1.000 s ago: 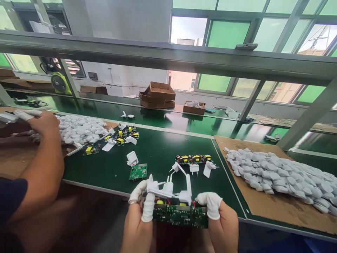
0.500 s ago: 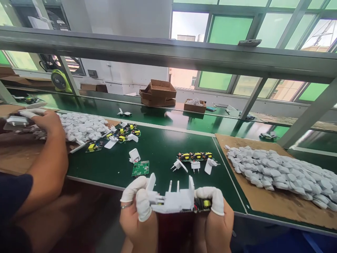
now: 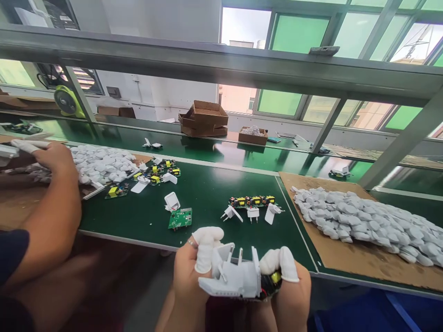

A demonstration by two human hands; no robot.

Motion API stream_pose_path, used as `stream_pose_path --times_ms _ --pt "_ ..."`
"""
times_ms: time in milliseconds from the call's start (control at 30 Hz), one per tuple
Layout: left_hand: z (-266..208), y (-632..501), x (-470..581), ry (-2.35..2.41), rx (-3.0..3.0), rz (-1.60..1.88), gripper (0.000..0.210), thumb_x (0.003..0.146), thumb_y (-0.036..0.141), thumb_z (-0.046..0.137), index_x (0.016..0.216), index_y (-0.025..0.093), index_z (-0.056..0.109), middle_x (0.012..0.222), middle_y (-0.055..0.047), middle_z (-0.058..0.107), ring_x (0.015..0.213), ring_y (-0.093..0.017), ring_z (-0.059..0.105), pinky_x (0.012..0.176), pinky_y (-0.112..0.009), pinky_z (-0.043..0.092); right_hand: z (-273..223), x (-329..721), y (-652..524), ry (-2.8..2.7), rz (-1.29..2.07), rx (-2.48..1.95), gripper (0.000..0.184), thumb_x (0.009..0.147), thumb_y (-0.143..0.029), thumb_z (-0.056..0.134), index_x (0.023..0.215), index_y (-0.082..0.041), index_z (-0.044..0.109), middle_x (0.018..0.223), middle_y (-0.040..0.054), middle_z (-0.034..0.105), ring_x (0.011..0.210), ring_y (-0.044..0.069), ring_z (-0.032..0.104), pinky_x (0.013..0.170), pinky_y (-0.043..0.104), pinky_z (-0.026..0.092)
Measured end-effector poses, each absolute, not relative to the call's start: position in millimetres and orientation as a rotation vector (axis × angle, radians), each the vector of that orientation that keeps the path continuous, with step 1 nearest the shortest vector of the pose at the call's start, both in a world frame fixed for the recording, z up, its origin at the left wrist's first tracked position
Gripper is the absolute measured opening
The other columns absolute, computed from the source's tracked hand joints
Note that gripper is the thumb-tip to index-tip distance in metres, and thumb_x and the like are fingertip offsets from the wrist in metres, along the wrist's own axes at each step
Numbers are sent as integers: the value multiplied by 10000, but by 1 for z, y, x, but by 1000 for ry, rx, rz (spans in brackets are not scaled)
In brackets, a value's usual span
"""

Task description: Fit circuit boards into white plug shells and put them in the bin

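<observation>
My left hand (image 3: 194, 265), thumb and finger in white finger cots, is closed on the left part of white plug housings (image 3: 238, 279) with metal pins pointing up. My right hand (image 3: 292, 276), also in finger cots, pinches a circuit board (image 3: 275, 279) with a yellow transformer at the right end of the same pieces. Whether the board is inside a housing or only beside it, I cannot tell. Beyond my hands lie white plug pieces (image 3: 253, 213) in front of a strip of circuit boards (image 3: 252, 201). A green circuit board (image 3: 180, 218) rests beside a white shell (image 3: 172, 201).
On the right, cardboard (image 3: 332, 251) bears a large pile of white shells (image 3: 363, 221). Another pile (image 3: 100, 163) and loose boards (image 3: 157, 171) lie at left, near a co-worker's arm (image 3: 58, 193). A metal shelf beam (image 3: 207, 57) crosses above. Cardboard boxes (image 3: 204, 119) stand behind.
The held plug pieces have come lower and tilted, their right end dropping. My left hand has shifted right and turned over them. The view has swung slightly right; the co-worker's arm sits further left.
</observation>
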State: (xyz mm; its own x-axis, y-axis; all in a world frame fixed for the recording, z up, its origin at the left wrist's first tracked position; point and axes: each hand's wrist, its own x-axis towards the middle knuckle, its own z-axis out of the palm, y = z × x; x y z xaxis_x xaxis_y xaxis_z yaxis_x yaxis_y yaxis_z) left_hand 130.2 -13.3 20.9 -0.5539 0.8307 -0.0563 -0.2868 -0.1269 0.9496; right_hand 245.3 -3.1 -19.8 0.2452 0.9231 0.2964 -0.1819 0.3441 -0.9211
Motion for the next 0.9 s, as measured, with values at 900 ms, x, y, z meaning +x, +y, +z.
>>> stream_pose_path --times_ms 900 --pt "-28 5 104 1486 918 1761 400 444 241 683 835 263 604 629 42 629 734 -262 604 627 -376 502 8 239 34 -901 766 -1157 445 619 -580 478 464 -164 507 488 13 563 516 149 520 522 239 399"
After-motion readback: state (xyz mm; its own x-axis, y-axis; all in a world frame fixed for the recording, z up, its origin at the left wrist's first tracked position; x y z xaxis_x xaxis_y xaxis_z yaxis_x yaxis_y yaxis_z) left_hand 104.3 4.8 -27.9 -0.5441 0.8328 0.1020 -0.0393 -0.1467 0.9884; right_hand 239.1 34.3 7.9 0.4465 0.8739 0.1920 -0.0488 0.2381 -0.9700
